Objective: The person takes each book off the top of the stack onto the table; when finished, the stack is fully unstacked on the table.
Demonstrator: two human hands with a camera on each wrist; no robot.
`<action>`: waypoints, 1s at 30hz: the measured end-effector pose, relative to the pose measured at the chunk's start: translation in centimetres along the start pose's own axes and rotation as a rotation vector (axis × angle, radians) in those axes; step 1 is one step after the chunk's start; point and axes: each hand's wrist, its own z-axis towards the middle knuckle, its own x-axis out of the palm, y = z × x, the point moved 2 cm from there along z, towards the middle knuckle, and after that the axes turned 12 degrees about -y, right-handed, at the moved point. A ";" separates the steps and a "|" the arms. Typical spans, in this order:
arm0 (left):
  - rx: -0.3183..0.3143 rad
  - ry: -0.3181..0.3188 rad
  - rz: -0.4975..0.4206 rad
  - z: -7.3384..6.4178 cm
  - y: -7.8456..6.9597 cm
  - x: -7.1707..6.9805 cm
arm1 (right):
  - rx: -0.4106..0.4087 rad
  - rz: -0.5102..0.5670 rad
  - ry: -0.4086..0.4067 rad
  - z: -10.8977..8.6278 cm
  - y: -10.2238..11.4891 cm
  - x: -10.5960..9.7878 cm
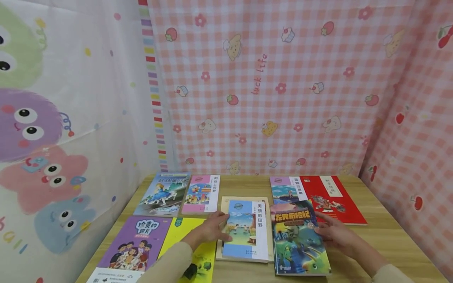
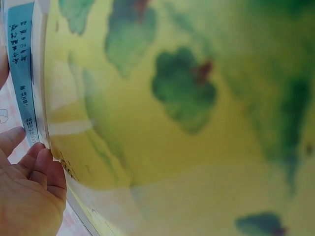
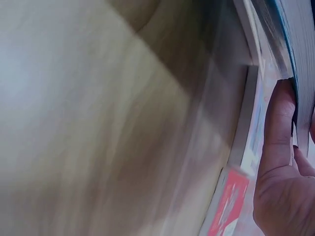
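A blue-covered book [image 1: 244,232] lies over a beige book [image 1: 226,257] near the middle of the wooden table. My left hand [image 1: 209,228] pinches the blue-covered book by its spine edge. In the left wrist view, the curled fingers [image 2: 56,179] are beside the blue spine [image 2: 22,69]. To the right, my right hand [image 1: 334,234] holds a dinosaur book [image 1: 301,239] by its right edge. From the right wrist view, one finger [image 3: 280,118] lies against the underside of that book, whose page edges [image 3: 301,64] show.
On the left lie a book with a girl in blue [image 1: 162,194], a pink book [image 1: 198,196], a purple book [image 1: 136,243] and a yellow book [image 1: 203,255]. A pink-and-blue book [image 1: 284,192] and a red book [image 1: 339,200] lie at the back right. Patterned curtains [image 1: 283,98] surround the table [image 1: 382,232].
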 end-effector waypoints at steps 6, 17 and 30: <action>-0.002 0.002 0.003 0.0 -0.1 0.0 | 0.034 0.009 0.025 -0.6 -1.0 -1.3; 0.001 0.003 -0.004 0.0 -0.1 0.0 | 0.060 0.027 0.128 -0.6 -2.9 -1.6; 0.006 0.005 -0.024 0.1 0.0 0.1 | -0.033 -0.419 -0.133 -0.3 -0.9 -1.1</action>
